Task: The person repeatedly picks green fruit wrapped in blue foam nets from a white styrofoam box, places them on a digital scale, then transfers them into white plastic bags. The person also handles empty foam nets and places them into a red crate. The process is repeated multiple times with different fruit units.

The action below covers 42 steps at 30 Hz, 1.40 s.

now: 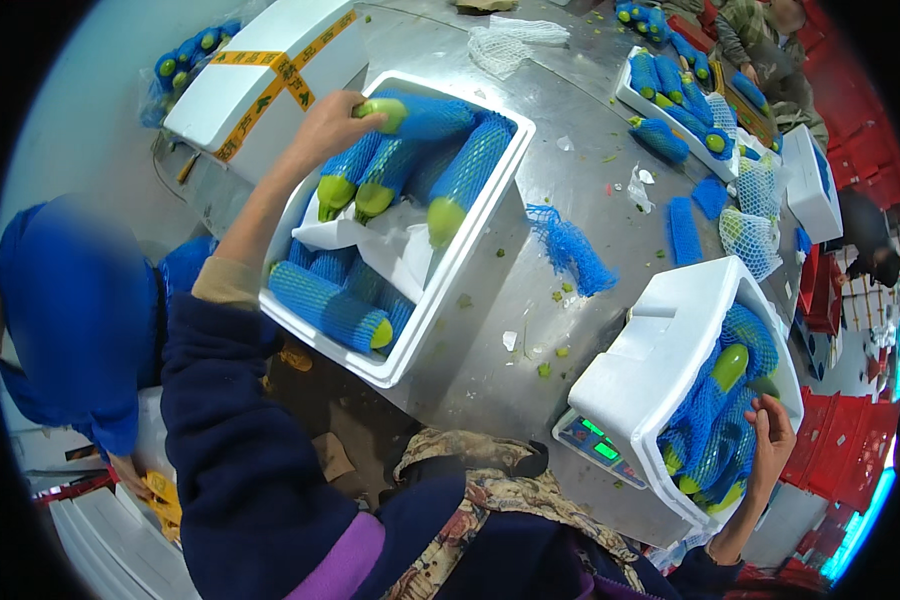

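Observation:
My left hand (337, 126) grips the pale green end of a zucchini (424, 116) in a blue foam net sleeve. It is held over the top end of a white foam box (397, 367). Netted zucchini lie inside this box in layers, with a white paper sheet (401, 259) partly between them. On the right, my right hand (774, 431) hovers at the rim of a second foam box (637, 352), fingers curled and apart, nothing visible in them. Several netted zucchini (720, 397) fill that box, which stands tilted in view on a digital scale (600, 448).
Loose blue netting (574, 251) and scraps lie on the metal table (487, 322). A taped foam box (255, 82) stands at back left, a box of zucchini (682, 112) at back right. A person in blue (75, 315) is close on my left; red crates (840, 442) stand right.

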Motion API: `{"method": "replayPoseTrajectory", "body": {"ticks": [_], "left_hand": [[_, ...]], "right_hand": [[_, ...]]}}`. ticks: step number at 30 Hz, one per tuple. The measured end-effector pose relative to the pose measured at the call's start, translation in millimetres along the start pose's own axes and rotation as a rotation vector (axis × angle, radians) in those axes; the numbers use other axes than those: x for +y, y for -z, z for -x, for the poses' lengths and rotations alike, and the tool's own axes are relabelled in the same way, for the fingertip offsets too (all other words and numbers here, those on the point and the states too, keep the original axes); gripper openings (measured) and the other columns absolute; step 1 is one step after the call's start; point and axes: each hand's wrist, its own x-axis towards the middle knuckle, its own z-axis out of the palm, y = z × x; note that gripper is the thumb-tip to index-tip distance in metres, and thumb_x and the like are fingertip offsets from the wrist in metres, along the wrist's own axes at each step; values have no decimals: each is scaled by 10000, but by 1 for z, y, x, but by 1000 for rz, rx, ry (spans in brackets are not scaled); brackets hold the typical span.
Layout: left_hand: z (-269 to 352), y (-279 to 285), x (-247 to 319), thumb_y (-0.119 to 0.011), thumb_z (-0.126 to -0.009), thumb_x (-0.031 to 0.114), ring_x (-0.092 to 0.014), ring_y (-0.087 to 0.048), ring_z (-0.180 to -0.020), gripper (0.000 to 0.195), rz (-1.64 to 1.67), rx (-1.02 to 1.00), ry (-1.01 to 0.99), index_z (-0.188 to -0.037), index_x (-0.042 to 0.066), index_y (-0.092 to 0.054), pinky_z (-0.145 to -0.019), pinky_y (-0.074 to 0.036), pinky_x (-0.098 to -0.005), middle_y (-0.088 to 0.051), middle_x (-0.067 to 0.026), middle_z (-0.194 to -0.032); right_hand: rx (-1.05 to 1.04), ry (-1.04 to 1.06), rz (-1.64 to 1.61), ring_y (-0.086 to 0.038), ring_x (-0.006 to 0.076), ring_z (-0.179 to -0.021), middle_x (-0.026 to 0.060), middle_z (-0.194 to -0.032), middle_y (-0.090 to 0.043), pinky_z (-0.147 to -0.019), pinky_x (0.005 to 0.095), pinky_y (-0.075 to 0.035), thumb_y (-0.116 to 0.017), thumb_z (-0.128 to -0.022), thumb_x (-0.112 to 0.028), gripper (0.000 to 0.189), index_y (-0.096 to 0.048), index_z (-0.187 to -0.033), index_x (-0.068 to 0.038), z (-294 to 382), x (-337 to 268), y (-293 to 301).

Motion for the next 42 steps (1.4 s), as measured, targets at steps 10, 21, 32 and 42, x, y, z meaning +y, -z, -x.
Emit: {"method": "replayPoseTrajectory", "body": {"ticks": [10,21,32,42], "left_hand": [[143,-45,-27,-683,-649,35,-277,-560,-972,316,-422,-43,-586,-949,89,-599,-831,-447,-384,-568,-82,-984],[17,63,-38,-579,-768,107,-295,-658,-776,263,193,382,-138,-988,-27,-632,-718,-515,-371,-664,-191,-810],[154,-6,-13,-775,-623,96,-347,-499,-1112,648,-95,-491,-561,-1214,50,-515,-958,-411,-423,-533,-166,-1151],[194,-32,-9,-764,-665,150,-297,-547,-921,449,-67,-436,-560,-1067,76,-579,-761,-470,-383,-524,-114,-945]], "right_hand": [[-14,-8,-19,-640,148,-850,114,-1005,-655,-794,260,-505,-587,-915,-102,266,-600,-1148,27,3,9,-3],[-61,86,17,-640,148,-842,104,-994,-655,-785,262,-511,-585,-912,-89,252,-608,-1137,22,8,-10,-2],[-34,14,14,-639,142,-849,115,-1013,-658,-796,273,-516,-594,-919,-140,296,-592,-1165,26,26,9,4],[-96,67,5,-640,144,-849,116,-1012,-655,-797,270,-515,-578,-929,-139,288,-589,-1166,25,24,1,0]]}}
